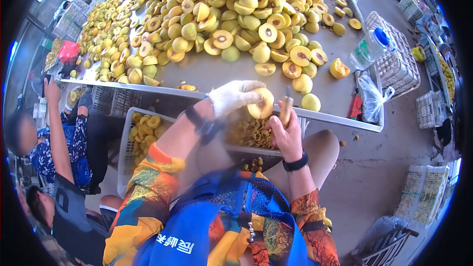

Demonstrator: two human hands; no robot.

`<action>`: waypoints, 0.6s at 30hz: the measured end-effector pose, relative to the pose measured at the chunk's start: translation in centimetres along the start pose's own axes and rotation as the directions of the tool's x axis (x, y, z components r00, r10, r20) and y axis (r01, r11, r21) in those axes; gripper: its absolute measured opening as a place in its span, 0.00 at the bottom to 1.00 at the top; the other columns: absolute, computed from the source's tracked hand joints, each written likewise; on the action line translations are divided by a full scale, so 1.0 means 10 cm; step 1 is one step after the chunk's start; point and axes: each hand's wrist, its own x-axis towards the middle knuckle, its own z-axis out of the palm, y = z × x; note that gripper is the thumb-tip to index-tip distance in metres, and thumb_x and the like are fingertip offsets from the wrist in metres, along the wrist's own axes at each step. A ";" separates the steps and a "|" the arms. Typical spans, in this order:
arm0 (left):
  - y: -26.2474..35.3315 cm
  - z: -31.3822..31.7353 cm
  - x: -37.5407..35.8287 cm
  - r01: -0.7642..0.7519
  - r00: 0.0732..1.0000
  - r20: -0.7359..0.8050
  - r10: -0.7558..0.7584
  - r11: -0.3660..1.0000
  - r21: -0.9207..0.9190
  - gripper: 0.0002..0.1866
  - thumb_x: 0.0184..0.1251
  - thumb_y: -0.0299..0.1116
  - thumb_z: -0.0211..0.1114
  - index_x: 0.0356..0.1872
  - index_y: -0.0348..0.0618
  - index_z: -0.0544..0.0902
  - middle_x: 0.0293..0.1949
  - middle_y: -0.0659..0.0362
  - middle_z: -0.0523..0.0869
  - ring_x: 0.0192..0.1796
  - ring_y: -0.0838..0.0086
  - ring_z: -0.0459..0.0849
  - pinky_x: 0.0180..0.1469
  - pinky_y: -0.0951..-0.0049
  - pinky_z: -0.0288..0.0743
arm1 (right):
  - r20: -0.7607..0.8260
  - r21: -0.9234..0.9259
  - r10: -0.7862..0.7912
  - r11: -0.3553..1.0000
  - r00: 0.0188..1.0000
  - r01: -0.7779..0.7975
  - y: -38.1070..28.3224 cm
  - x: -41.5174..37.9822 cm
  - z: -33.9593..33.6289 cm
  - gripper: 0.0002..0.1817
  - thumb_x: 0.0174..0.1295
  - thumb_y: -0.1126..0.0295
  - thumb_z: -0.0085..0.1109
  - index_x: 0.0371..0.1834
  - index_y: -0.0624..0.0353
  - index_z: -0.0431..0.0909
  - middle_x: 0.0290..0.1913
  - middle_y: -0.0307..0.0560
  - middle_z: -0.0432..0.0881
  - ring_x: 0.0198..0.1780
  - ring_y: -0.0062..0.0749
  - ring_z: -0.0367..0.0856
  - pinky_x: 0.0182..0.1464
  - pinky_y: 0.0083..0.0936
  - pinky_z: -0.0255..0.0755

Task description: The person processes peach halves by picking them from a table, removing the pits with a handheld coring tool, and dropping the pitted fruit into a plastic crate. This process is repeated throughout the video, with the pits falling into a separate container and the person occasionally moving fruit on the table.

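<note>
My left hand [234, 97], in a white glove, holds a halved yellow fruit [261, 104] near the table's front edge, its cut face with a brown centre showing. Just right of it, my bare right hand [288, 135] is closed round the wooden handle of a small tool [286, 111], which points upward beside the fruit. Below both hands stands a crate of brown pits and scraps [253, 133]. Beyond them, a large heap of halved fruit [226, 15] covers much of the metal table [197, 76].
A crate of yellow halves [145, 133] stands at my left knee. On the table's right are a plastic jug with a blue lid [372, 47] and a clear bag [370, 96]. White crates [396, 64] stand beyond. Two people [64, 143] are close on the left.
</note>
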 end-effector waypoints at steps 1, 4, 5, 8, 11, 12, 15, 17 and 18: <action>0.05 0.01 -0.11 0.031 0.999 -0.022 -0.032 0.999 -0.026 0.24 0.61 0.43 0.62 0.55 0.38 0.75 0.45 0.61 0.81 0.46 0.78 0.78 0.48 0.77 0.71 | 0.060 0.063 0.031 0.997 0.998 -0.034 -0.03 0.05 0.08 0.23 0.62 0.73 0.52 0.60 0.62 0.59 0.25 0.42 0.77 0.12 0.15 0.65 0.13 0.12 0.59; -0.10 0.00 -0.21 -0.039 0.985 -0.173 0.017 0.991 -0.129 0.24 0.65 0.45 0.60 0.54 0.36 0.75 0.45 0.58 0.82 0.47 0.79 0.77 0.52 0.77 0.70 | 0.110 0.292 0.170 0.936 0.979 -0.195 -0.17 0.10 0.28 0.23 0.63 0.74 0.52 0.60 0.60 0.59 0.24 0.42 0.76 0.12 0.15 0.65 0.12 0.12 0.59; -0.32 0.01 -0.20 -0.099 0.964 -0.261 0.042 0.973 -0.208 0.24 0.66 0.45 0.58 0.54 0.37 0.75 0.45 0.58 0.82 0.46 0.79 0.77 0.50 0.78 0.70 | 0.096 0.385 0.211 0.893 0.973 -0.231 -0.25 0.08 0.35 0.20 0.63 0.74 0.52 0.58 0.58 0.61 0.23 0.41 0.75 0.11 0.15 0.64 0.12 0.13 0.58; -0.52 0.26 -0.26 -0.272 0.870 -0.488 0.068 0.892 -0.361 0.24 0.69 0.47 0.53 0.56 0.38 0.74 0.44 0.58 0.82 0.43 0.80 0.78 0.45 0.80 0.73 | 0.060 0.609 0.381 0.719 0.923 -0.336 -0.46 0.02 0.58 0.14 0.63 0.74 0.52 0.50 0.56 0.63 0.21 0.40 0.72 0.10 0.16 0.61 0.12 0.15 0.58; -0.49 0.34 -0.39 -0.224 0.891 -0.454 -0.015 0.856 -0.467 0.24 0.70 0.47 0.52 0.54 0.35 0.75 0.50 0.59 0.80 0.51 0.78 0.76 0.55 0.77 0.68 | 0.085 0.607 0.483 0.669 0.872 -0.429 -0.45 0.00 0.66 0.07 0.64 0.72 0.52 0.41 0.55 0.64 0.19 0.38 0.70 0.09 0.17 0.58 0.11 0.18 0.57; -0.50 0.33 -0.40 -0.221 0.898 -0.440 0.007 0.871 -0.438 0.26 0.71 0.49 0.49 0.55 0.35 0.73 0.50 0.58 0.79 0.51 0.77 0.75 0.56 0.76 0.67 | 0.122 0.550 0.483 0.694 0.867 -0.464 -0.46 0.00 0.62 0.07 0.64 0.72 0.52 0.40 0.55 0.65 0.18 0.38 0.70 0.09 0.17 0.58 0.11 0.17 0.57; -0.63 0.10 -0.38 -0.106 0.912 -0.409 -0.036 0.942 -0.320 0.29 0.70 0.50 0.49 0.59 0.35 0.69 0.52 0.54 0.78 0.49 0.77 0.76 0.49 0.78 0.71 | 0.231 0.314 0.454 0.802 0.861 -0.507 -0.46 -0.04 0.57 0.07 0.64 0.68 0.53 0.40 0.58 0.67 0.17 0.37 0.69 0.08 0.16 0.58 0.10 0.16 0.56; -0.56 -0.03 -0.38 0.025 0.943 -0.315 -0.107 0.966 -0.256 0.30 0.69 0.52 0.50 0.60 0.34 0.68 0.52 0.53 0.78 0.50 0.77 0.76 0.50 0.79 0.70 | 0.282 0.175 0.339 0.902 0.897 -0.396 -0.40 -0.10 0.58 0.09 0.65 0.67 0.53 0.42 0.59 0.68 0.17 0.37 0.69 0.08 0.16 0.58 0.10 0.15 0.56; -0.50 -0.06 -0.40 0.086 0.952 -0.270 -0.145 0.972 -0.218 0.31 0.69 0.52 0.50 0.60 0.34 0.68 0.52 0.53 0.78 0.51 0.76 0.76 0.50 0.79 0.70 | 0.320 0.197 0.301 0.907 0.899 -0.373 -0.41 -0.10 0.55 0.11 0.65 0.65 0.53 0.44 0.59 0.69 0.18 0.37 0.69 0.09 0.15 0.58 0.11 0.14 0.57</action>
